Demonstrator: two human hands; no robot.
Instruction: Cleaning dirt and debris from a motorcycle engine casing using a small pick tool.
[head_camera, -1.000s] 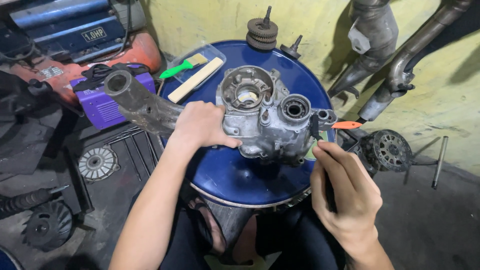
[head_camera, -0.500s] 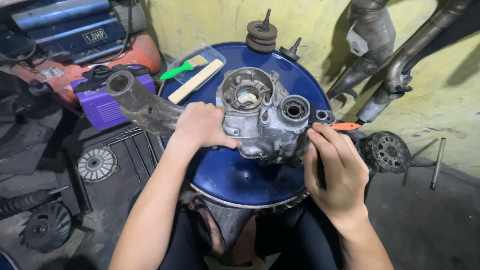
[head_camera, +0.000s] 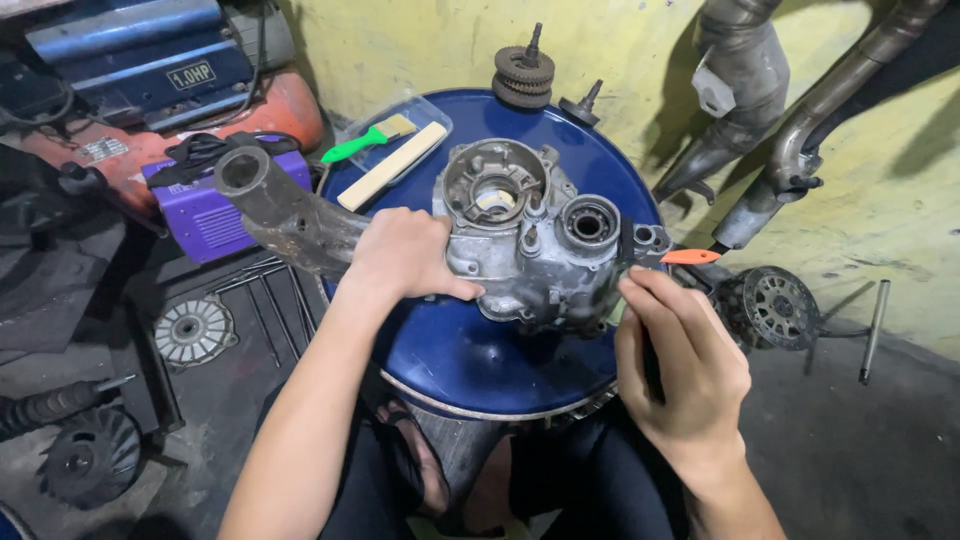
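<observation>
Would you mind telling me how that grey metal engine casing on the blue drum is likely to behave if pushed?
The engine casing looks like thick cast metal, so probably heavy and stiff. Its lumpy underside may rock on the blue drum; the left hand rests on it.

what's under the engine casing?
The grey engine casing sits on the round blue drum top, with the left hand pressed on its left side. Its own bulk hides the contact area, so anything between casing and drum cannot be seen.

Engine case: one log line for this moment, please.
left hand: pressing on engine case | right hand: gripping dark tool at case's right edge | support: blue drum lid
</observation>
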